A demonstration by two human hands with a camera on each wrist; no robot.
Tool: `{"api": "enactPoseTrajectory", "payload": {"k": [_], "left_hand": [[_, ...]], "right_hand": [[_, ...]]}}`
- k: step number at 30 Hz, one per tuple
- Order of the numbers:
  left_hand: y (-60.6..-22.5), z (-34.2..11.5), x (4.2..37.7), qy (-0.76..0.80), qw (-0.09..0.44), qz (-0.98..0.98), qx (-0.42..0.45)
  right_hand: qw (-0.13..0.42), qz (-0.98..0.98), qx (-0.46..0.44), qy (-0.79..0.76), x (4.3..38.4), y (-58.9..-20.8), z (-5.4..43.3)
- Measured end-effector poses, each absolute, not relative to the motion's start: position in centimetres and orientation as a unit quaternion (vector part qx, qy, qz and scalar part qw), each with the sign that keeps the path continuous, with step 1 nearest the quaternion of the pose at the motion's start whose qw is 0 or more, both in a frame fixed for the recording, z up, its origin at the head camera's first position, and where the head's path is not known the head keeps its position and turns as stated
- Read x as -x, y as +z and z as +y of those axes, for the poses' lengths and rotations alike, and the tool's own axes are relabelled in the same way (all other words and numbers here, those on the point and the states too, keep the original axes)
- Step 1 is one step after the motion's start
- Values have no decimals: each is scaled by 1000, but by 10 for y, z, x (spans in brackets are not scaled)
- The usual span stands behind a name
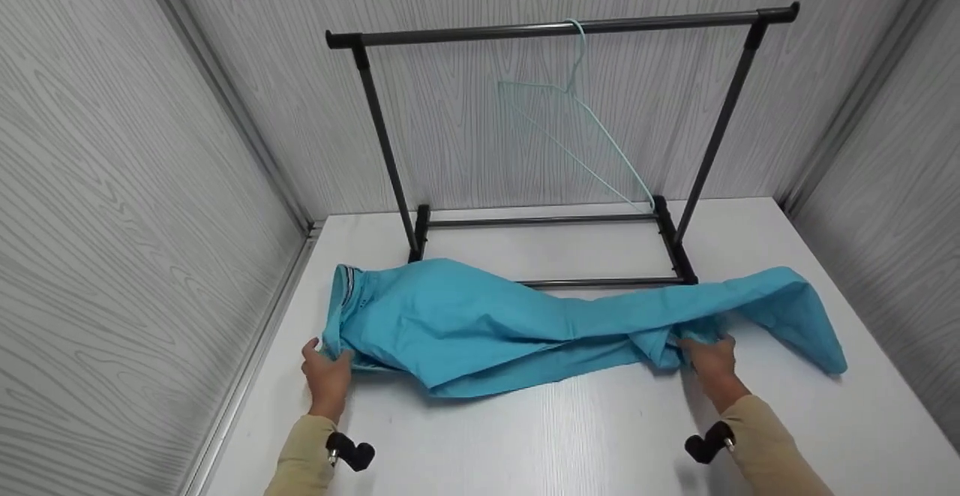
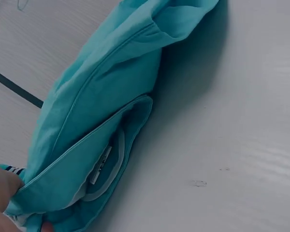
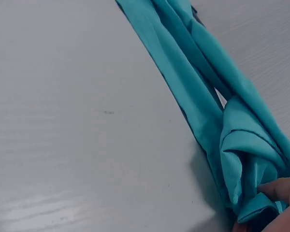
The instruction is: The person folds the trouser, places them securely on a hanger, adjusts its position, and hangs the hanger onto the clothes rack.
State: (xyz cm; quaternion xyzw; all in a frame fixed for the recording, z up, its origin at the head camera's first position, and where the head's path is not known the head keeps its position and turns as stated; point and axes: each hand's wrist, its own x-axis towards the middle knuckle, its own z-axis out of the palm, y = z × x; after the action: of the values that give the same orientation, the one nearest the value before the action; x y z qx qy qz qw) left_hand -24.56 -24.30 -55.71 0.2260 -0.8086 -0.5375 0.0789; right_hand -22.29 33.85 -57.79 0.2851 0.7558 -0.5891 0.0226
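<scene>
A pair of turquoise trousers (image 1: 480, 323) lies rumpled across the white table, waist to the left and legs to the right. My left hand (image 1: 328, 376) grips the near edge of the waistband, which has a striped inner band (image 1: 349, 286). In the left wrist view the near part of the waist gapes, showing a white label (image 2: 101, 165) inside. With thumb and fingers my right hand (image 1: 711, 365) pinches the bunched lower part of the near leg (image 3: 249, 145). The far leg (image 1: 787, 308) stretches past that hand, its end bent toward the table's right side.
Behind the trousers stands a black garment rack (image 1: 480, 31), its base bars on the table (image 1: 555, 443). A pale green hanger (image 1: 611, 138) hangs from the top bar, right of its middle. Grey wood-patterned panels (image 1: 135, 218) enclose the table at left, back and right.
</scene>
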Motion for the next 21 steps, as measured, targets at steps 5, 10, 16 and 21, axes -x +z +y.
{"api": "enactPoseTrajectory", "payload": {"k": [5,10,16,21], "left_hand": [[-553,-244,253,-557,159,-791,-197],[-543,-251,258,-573,196,-773,-187],[-522,-258,266,-570,236,-767,-178],[-500,-264,272,-572,266,-757,-172]], "right_hand": [[-13,718,-269,-642,224,-563,347],[-64,687,-285,-665,219,-538,367],[-145,542,-313,-766,204,-495,411],[-242,402,-316,-825,193,-461,454]]}}
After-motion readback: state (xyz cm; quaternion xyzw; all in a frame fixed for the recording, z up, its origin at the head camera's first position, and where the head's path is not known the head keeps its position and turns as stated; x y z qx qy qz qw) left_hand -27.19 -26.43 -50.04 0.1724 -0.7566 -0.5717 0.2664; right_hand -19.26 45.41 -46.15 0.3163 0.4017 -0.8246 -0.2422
